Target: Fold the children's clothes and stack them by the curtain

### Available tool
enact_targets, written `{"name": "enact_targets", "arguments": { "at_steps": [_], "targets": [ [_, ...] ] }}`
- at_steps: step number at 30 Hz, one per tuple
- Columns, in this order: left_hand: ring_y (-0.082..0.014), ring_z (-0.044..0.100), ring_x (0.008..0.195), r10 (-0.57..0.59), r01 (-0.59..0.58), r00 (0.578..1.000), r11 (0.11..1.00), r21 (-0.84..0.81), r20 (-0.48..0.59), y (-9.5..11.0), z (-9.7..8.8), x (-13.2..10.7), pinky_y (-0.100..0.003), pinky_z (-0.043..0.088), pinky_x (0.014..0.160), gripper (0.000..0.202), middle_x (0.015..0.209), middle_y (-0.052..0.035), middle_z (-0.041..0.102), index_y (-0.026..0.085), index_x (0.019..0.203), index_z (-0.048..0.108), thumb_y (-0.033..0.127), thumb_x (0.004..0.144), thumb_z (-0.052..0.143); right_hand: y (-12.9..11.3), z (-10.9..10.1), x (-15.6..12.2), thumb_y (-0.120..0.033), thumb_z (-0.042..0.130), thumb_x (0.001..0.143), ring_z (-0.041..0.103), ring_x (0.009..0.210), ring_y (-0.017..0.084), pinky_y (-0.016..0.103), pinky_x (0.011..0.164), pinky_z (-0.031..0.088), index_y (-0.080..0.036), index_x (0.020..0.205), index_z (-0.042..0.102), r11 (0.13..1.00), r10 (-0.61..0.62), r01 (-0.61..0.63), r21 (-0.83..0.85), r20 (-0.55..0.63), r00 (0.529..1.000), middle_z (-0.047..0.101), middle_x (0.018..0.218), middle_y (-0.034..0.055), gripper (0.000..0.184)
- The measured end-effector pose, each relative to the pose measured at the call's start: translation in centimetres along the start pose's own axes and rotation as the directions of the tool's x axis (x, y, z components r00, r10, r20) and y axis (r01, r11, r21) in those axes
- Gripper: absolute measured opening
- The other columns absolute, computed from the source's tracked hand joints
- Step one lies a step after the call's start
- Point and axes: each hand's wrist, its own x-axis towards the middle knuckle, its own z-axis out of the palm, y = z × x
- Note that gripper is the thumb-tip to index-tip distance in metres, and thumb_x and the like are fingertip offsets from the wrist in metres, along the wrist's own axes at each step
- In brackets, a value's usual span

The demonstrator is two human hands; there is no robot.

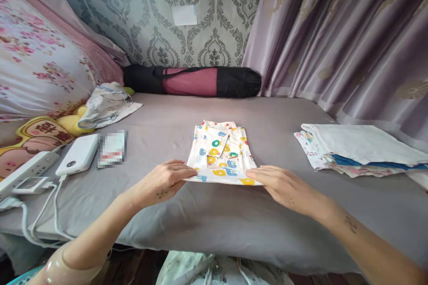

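Observation:
A white shirt (219, 156) with a colourful animal print lies on the grey bed sheet, its sides and sleeves folded inward and its collar pointing away from me. Its near edge is turned up in a band. My left hand (170, 176) grips the left end of that band, fingers on top and thumb out of sight. At the right end, my right hand (277, 182) pinches the same band. Both hands rest low over the sheet, on either side of the shirt.
Folded clothes (364, 144) are stacked at the right. To the left lie a white power bank (77, 153), a power strip (31, 169) with cables, a pixelated packet (112, 149) and a crumpled cloth (109, 107). A black and maroon rolled bag (190, 81) lies along the wall.

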Motion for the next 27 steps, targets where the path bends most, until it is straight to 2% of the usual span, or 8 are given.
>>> {"name": "enact_targets", "arguments": {
  "at_steps": [3, 7, 11, 14, 17, 21, 24, 27],
  "targets": [
    [-0.0163, 0.068, 0.088, -0.184, 0.174, 0.982, 0.973, -0.155, -0.054, 0.0, -0.2, 0.4, -0.025, 0.053, 0.078, 0.028, 0.101, -0.0028, 0.073, 0.024, 0.111, 0.067, 0.024, 0.092, 0.046, 0.4, -0.9, 0.5, -0.008, 0.038, 0.089, 0.064, 0.109, 0.019, 0.034, 0.092, 0.052, -0.031, 0.127, 0.061, 0.994, 0.090, -0.090, 0.062, 0.002, 0.996, 0.067, 0.122, -0.0009, 0.050],
    [-0.0127, 0.063, 0.070, -0.443, 0.357, 0.881, 0.852, -0.383, -0.163, -1.2, -0.2, 2.7, -0.021, 0.048, 0.062, 0.020, 0.082, -0.0004, 0.070, 0.020, 0.097, 0.068, 0.034, 0.087, 0.057, 1.7, -2.1, 2.7, -0.027, 0.044, 0.094, 0.068, 0.096, 0.020, 0.029, 0.080, 0.053, -0.030, 0.113, 0.068, 0.949, 0.275, -0.252, 0.188, -0.108, 0.955, 0.072, 0.111, -0.0011, 0.031],
    [-0.0155, 0.063, 0.072, -0.572, 0.274, 0.779, 0.679, -0.681, -0.257, -3.5, 0.5, 6.0, -0.024, 0.048, 0.062, 0.027, 0.078, -0.0024, 0.068, 0.015, 0.089, 0.064, 0.040, 0.079, 0.066, 3.9, -2.1, 5.5, -0.043, 0.049, 0.091, 0.067, 0.077, 0.018, 0.025, 0.064, 0.048, -0.023, 0.101, 0.071, 0.873, 0.444, -0.358, 0.332, -0.232, 0.866, 0.074, 0.090, 0.0011, 0.032],
    [-0.0178, 0.064, 0.078, -0.647, 0.228, 0.721, 0.559, -0.797, -0.248, -5.5, 1.6, 8.4, -0.026, 0.049, 0.067, 0.030, 0.085, -0.0049, 0.070, 0.015, 0.089, 0.064, 0.040, 0.074, 0.069, 6.2, -0.8, 7.8, -0.046, 0.053, 0.086, 0.060, 0.065, 0.016, 0.024, 0.057, 0.042, -0.018, 0.091, 0.070, 0.829, 0.523, -0.396, 0.394, -0.300, 0.798, 0.069, 0.073, 0.0010, 0.033],
    [-0.0183, 0.064, 0.077, -0.718, 0.288, 0.649, 0.539, -0.791, -0.253, -7.3, 2.9, 10.5, -0.027, 0.048, 0.068, 0.027, 0.082, -0.0049, 0.070, 0.015, 0.088, 0.064, 0.038, 0.075, 0.065, 8.5, 0.7, 9.9, -0.046, 0.055, 0.081, 0.051, 0.059, 0.014, 0.023, 0.052, 0.035, -0.017, 0.073, 0.062, 0.801, 0.582, -0.444, 0.402, -0.345, 0.737, 0.060, 0.061, -0.0005, 0.030],
    [-0.0169, 0.059, 0.072, -0.780, 0.506, 0.553, 0.594, -0.625, -0.293, -8.8, 4.0, 12.6, -0.026, 0.043, 0.063, 0.017, 0.076, -0.0028, 0.066, 0.017, 0.078, 0.062, 0.032, 0.079, 0.055, 10.6, 2.0, 12.4, -0.041, 0.055, 0.078, 0.044, 0.055, 0.012, 0.024, 0.052, 0.030, -0.020, 0.061, 0.051, 0.740, 0.671, -0.563, 0.368, -0.341, 0.659, 0.053, 0.056, -0.0025, 0.028],
    [-0.0171, 0.058, 0.073, -0.805, 0.649, 0.514, 0.591, -0.480, -0.296, -9.2, 4.3, 13.6, -0.026, 0.040, 0.063, 0.016, 0.077, -0.0031, 0.065, 0.018, 0.074, 0.058, 0.028, 0.084, 0.049, 11.5, 2.6, 13.8, -0.037, 0.052, 0.082, 0.046, 0.057, 0.013, 0.024, 0.054, 0.031, -0.020, 0.062, 0.052, 0.711, 0.703, -0.626, 0.320, -0.325, 0.632, 0.055, 0.060, -0.0015, 0.026],
    [-0.0191, 0.059, 0.078, -0.816, 0.738, 0.504, 0.578, -0.349, -0.283, -9.5, 4.7, 14.2, -0.027, 0.039, 0.065, 0.018, 0.083, -0.0051, 0.066, 0.020, 0.076, 0.055, 0.026, 0.089, 0.044, 12.0, 2.9, 14.9, -0.034, 0.047, 0.087, 0.053, 0.064, 0.015, 0.024, 0.056, 0.032, -0.019, 0.070, 0.058, 0.665, 0.746, -0.700, 0.260, -0.259, 0.613, 0.062, 0.068, 0.0019, 0.025]
  ]
}}
